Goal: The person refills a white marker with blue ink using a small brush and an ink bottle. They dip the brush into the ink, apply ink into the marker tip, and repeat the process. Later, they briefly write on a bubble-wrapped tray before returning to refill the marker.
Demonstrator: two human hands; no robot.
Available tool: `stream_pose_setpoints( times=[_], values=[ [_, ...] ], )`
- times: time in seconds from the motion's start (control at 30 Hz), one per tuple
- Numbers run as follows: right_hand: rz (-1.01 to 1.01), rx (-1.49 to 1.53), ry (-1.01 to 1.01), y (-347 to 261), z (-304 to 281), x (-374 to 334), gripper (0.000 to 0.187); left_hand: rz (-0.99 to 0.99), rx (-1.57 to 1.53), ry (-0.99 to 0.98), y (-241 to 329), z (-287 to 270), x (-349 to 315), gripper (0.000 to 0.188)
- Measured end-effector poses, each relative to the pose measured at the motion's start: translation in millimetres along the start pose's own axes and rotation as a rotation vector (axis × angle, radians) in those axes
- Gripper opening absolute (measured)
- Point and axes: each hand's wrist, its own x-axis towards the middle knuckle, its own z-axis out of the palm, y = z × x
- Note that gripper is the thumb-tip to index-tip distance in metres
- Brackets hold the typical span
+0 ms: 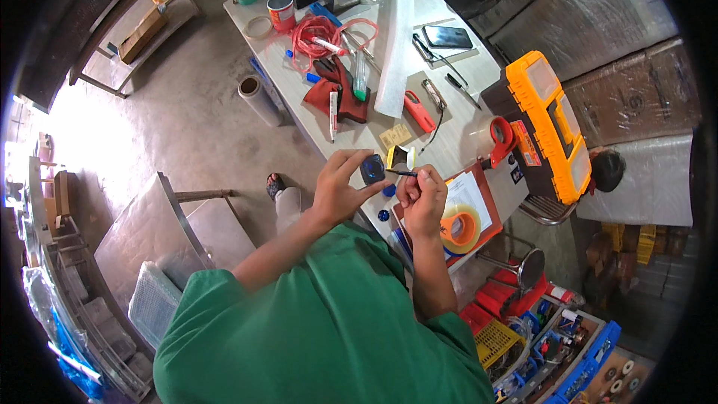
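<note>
— What does the head view show at its middle?
— A person's two bare hands above a pale table (452, 131). Between them is a small dark blue piece (372, 168); take that as the centre of the dial.

— How is the left hand (335, 191) posed?
— It sits at eight o'clock, its forearm rising from the lower left. The thumb is underneath and the fingers above, pinching the dark blue piece by its edges.

— And the right hand (423, 202)?
— At four o'clock, forearm nearly upright, fingers curled inward. Thumb and fingertips pinch a thin black stick (404, 173), which points toward nine o'clock with its tip right by the piece. I cannot tell whether they touch.

— What lies close by?
— A little yellow box (390, 155) at two o'clock, round blue pieces (384, 215) between five and six, and a tape roll with an orange core (471, 233) at four, beyond the right hand. A red glove (323, 97) lies at eleven.
</note>
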Motion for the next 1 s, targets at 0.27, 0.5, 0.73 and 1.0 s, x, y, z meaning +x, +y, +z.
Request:
stream_pose_setpoints(
  times=[0.27, 0.5, 0.73, 1.0],
  values=[
    [0.081, 0.213, 0.068, 3, 3, 10, 0.037, 0.034, 0.120, -0.059, -44, 22, -13, 0.061],
    [0.038, 0.315, 0.054, -11, 8, 21, 0.035, -0.005, 0.144, -0.093, -70, 41, -27, 0.060],
    [-0.003, 0.285, 0.048, -22, 18, 26, 0.034, -0.026, 0.153, -0.121, -84, 54, -32, 0.063],
    [-0.033, 0.251, 0.022, -26, 20, 30, 0.033, 0.008, 0.204, -0.131, -87, 57, -35, 0.065]
  ],
)
